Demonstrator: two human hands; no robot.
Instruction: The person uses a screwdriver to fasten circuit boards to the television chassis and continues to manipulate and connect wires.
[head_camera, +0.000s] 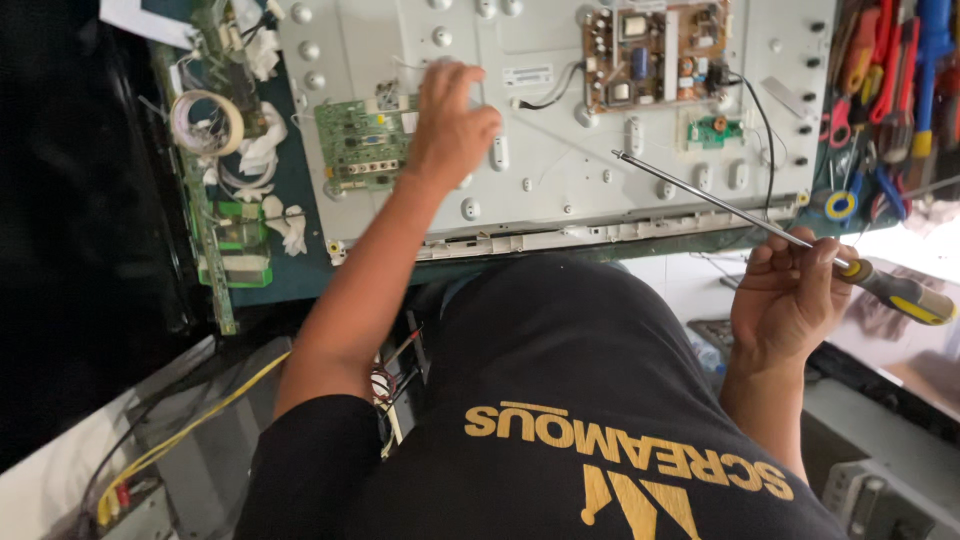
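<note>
Left hand (452, 122) spread flat, fingers loose and clasping nothing, pressed on the grey metal back panel (560, 170) just beside the green circuit board (366, 142) near the panel's left edge. Right hand (790, 298) clenched around a long screwdriver (760, 222) off the panel's lower right corner, yellow-grey handle outward, shaft tip over the panel below the brown power board (652, 52). Tape roll (207, 122) beyond the left edge.

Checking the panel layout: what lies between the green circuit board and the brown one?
In the head view, the left hand rests beside the green circuit board; past it come bare grey metal panel and a black cable leading to the brown circuit board.
</note>
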